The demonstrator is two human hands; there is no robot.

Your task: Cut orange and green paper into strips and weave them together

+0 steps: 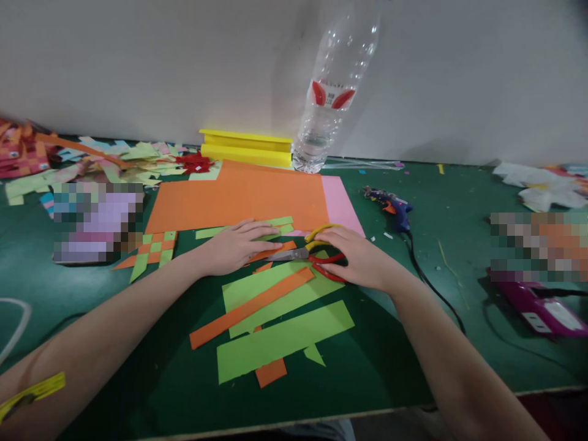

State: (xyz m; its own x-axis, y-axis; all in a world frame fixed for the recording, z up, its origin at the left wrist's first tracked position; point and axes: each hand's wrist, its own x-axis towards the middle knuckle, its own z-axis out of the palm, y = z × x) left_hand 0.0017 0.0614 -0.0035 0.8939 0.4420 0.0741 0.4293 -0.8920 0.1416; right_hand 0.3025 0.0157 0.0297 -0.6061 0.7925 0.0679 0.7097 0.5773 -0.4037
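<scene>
My left hand [236,245] lies flat with fingers stretched out on green paper strips [271,225] and an orange strip at the middle of the green table [92,343]. My right hand [356,254] curls around the red and yellow handles of scissors [316,252], whose closed blades point left towards the left fingertips. In front of both hands lie wide green paper pieces [285,337] crossed by a long orange strip [252,306]. Behind the hands lies a large orange sheet [239,196] over a pink sheet [342,205].
A clear plastic bottle [333,92] stands at the wall beside yellow folded card [245,148]. A blue glue gun [390,205] with a black cord lies to the right. A woven orange and green square [154,248] and paper scraps [114,159] lie left. A pink device [537,306] sits right.
</scene>
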